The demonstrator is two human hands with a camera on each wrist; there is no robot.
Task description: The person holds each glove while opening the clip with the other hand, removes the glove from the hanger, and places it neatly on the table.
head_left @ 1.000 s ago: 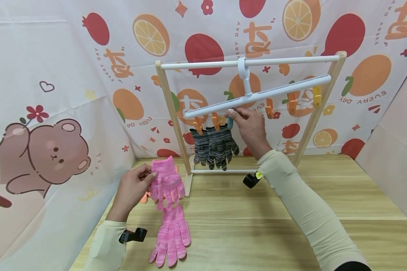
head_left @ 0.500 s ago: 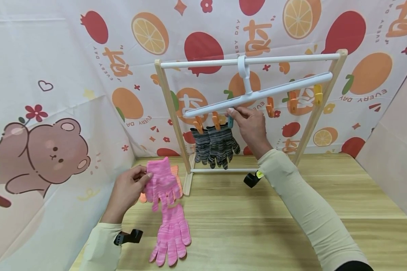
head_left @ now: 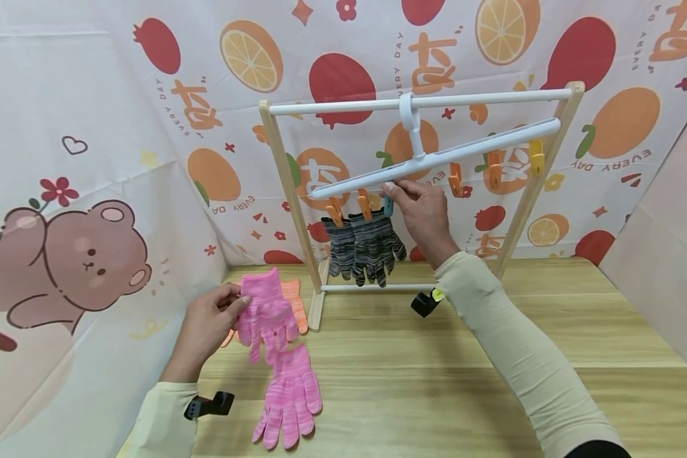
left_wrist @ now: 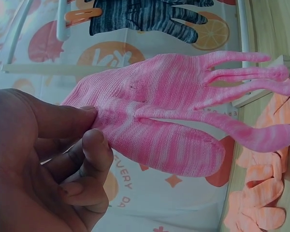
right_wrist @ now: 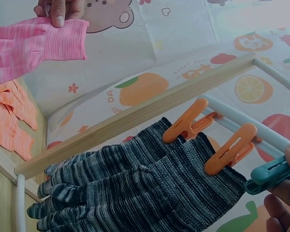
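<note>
A pink glove [head_left: 268,312] hangs from my left hand [head_left: 208,324], its cuff edge pinched between thumb and fingers. In the left wrist view the glove [left_wrist: 154,116] droops with its fingers pointing away. My right hand [head_left: 426,213] pinches a teal clothespin [right_wrist: 268,176] beneath the low left half of a white hanger [head_left: 435,162]. Left of that clothespin, two grey-black striped gloves [head_left: 372,248] hang by their cuffs from orange clothespins [right_wrist: 232,149]. A second pink glove [head_left: 291,394] lies flat on the table, fingers toward me.
Orange gloves [head_left: 294,299] lie behind the held pink glove, partly hidden. The hanger hooks over the top bar [head_left: 343,107] of a wooden rack [head_left: 289,191] and tilts down to the left. Orange clothespins [head_left: 495,170] and a yellow clothespin [head_left: 536,158] hang on its right half.
My left hand has shifted left and slightly down with the pink glove, showing more of the orange gloves behind. My right hand stays at the teal clothespin.
</note>
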